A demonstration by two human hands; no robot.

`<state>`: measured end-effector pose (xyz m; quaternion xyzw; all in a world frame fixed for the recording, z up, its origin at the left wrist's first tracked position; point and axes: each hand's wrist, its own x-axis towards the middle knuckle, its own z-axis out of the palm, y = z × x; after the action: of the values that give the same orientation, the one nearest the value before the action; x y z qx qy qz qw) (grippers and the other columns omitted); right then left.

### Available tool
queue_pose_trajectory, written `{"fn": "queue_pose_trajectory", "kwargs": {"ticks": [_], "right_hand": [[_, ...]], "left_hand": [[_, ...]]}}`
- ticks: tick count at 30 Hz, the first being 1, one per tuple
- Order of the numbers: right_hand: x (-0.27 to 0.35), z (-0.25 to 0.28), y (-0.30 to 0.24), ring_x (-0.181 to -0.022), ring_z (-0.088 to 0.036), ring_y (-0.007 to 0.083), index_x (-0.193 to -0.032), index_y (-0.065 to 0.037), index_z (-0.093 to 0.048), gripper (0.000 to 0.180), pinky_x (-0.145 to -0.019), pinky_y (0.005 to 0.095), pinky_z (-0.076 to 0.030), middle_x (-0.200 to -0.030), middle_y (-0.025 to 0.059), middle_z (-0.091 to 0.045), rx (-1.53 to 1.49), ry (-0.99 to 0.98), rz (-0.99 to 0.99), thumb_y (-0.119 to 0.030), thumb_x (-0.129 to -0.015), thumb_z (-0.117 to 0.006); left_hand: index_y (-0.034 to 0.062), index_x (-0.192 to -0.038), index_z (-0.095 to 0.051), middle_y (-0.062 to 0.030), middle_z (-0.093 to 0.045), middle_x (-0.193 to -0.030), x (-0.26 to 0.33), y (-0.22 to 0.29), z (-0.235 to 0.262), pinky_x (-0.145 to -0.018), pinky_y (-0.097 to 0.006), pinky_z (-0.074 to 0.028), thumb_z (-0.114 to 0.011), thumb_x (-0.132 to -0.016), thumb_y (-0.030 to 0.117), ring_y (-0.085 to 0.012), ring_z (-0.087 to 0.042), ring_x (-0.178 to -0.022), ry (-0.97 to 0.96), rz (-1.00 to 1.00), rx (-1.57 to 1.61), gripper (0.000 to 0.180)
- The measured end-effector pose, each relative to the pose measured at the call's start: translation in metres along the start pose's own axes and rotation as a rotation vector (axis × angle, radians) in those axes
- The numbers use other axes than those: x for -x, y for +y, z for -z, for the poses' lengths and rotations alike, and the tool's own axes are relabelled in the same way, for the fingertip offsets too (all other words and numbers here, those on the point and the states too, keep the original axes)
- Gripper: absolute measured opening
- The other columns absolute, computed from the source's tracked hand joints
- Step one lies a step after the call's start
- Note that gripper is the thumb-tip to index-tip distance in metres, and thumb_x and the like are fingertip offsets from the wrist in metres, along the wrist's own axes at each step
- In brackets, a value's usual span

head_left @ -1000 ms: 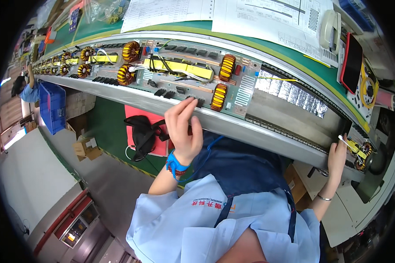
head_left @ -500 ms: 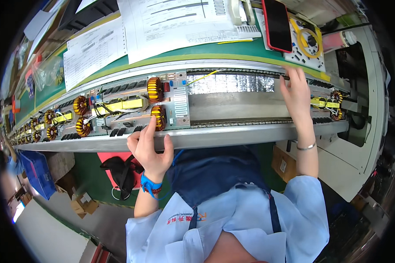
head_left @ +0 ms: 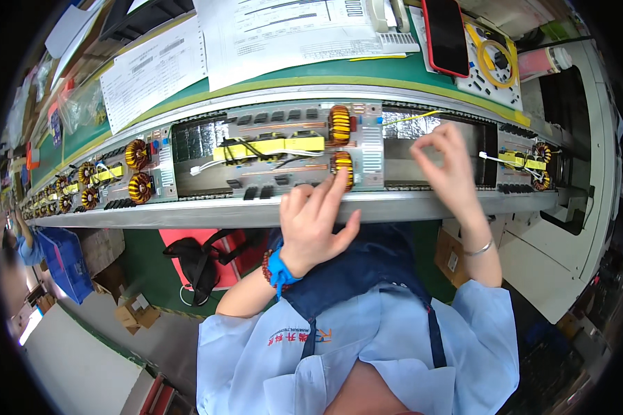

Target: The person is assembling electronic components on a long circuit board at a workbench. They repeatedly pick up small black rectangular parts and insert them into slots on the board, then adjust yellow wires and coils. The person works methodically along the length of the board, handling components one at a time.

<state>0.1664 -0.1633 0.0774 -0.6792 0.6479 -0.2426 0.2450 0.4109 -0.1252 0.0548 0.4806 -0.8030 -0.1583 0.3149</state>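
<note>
A circuit board [head_left: 372, 149] with two copper-wound ring coils sits in the long metal rail track in front of me. My left hand [head_left: 315, 221] is open, its outstretched fingertips touching the lower ring coil [head_left: 342, 169] and its thumb spread. Over the gap right of this board, my right hand [head_left: 450, 169] hangs with thumb and forefinger curled together in a ring; I see nothing between them. A yellow wire [head_left: 410, 119] sticks out from the board's upper right corner, above those fingers. Yellow-wrapped transformers [head_left: 270, 146] with black and white leads lie along the board's middle.
More boards [head_left: 149, 169] line the track to the left, and another board [head_left: 522, 162] with a white plug stands at its right end. Behind lie papers [head_left: 291, 38], a red-edged phone [head_left: 444, 38] and a yellow cable coil [head_left: 497, 66]. A white machine [head_left: 574, 242] borders the right.
The board under my left hand has slid right along the track, leaving a gap on its left. My right hand has come left from the far rail, its fingers curling together.
</note>
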Motion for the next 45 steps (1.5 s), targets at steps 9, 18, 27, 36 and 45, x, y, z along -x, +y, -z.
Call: {"fn": "queue_pose_trajectory", "kwargs": {"ticks": [9,18,27,36,45], "right_hand": [[0.007,-0.046,-0.007,-0.095,-0.047,0.0237,-0.084,-0.008,-0.063,0.017,-0.083,0.0367,-0.031,-0.090,0.0039,-0.052,0.186,0.182,-0.091,-0.022,-0.078,-0.070],[0.001,-0.031,0.018,-0.072,-0.058,0.0187,-0.100,0.001,-0.058,0.023,-0.067,0.0308,-0.047,-0.083,0.0103,-0.061,-0.297,0.388,-0.239,-0.016,-0.086,-0.066],[-0.013,-0.031,-0.008,-0.085,-0.056,0.0263,-0.104,-0.004,-0.064,0.020,-0.076,0.0358,-0.045,-0.088,0.0072,-0.062,0.183,0.287,0.155,-0.008,-0.085,-0.062],[0.036,-0.015,-0.040,-0.082,-0.059,0.0282,-0.096,-0.004,-0.061,0.021,-0.071,0.0369,-0.044,-0.088,0.0099,-0.062,0.180,0.252,0.333,0.001,-0.076,-0.066],[0.064,-0.038,-0.059,-0.082,-0.061,0.0276,-0.095,-0.003,-0.063,0.024,-0.071,0.0361,-0.048,-0.092,0.0095,-0.063,-0.020,0.034,0.275,0.005,-0.072,-0.065]], "left_hand": [[0.0105,-0.119,-0.063,-0.0014,-0.062,-0.105,-0.004,0.017,-0.009,-0.079,-0.032,-0.035,-0.070,-0.070,0.013,-0.0215,-0.047,-0.085,-0.006,-0.070,-0.064,0.050],[0.0100,-0.101,-0.068,-0.0025,-0.064,-0.103,0.010,0.002,0.004,-0.083,-0.032,-0.036,-0.066,-0.064,-0.002,-0.0223,-0.049,-0.089,0.114,-0.101,0.036,0.039],[0.0080,-0.095,-0.068,-0.0046,-0.066,-0.100,0.022,-0.012,0.022,-0.082,-0.032,-0.038,-0.064,-0.064,-0.007,-0.0236,-0.052,-0.088,0.162,-0.088,0.035,0.034],[0.0036,-0.109,-0.062,-0.0085,-0.063,-0.118,0.011,-0.024,0.026,-0.095,-0.038,-0.034,-0.061,-0.070,-0.001,-0.0280,-0.053,-0.112,0.035,0.016,-0.012,0.040],[0.0028,-0.111,-0.061,-0.0115,-0.061,-0.121,0.027,-0.031,0.024,-0.097,-0.040,-0.035,-0.058,-0.071,0.000,-0.0302,-0.052,-0.115,0.020,-0.047,0.039,0.040]]}}
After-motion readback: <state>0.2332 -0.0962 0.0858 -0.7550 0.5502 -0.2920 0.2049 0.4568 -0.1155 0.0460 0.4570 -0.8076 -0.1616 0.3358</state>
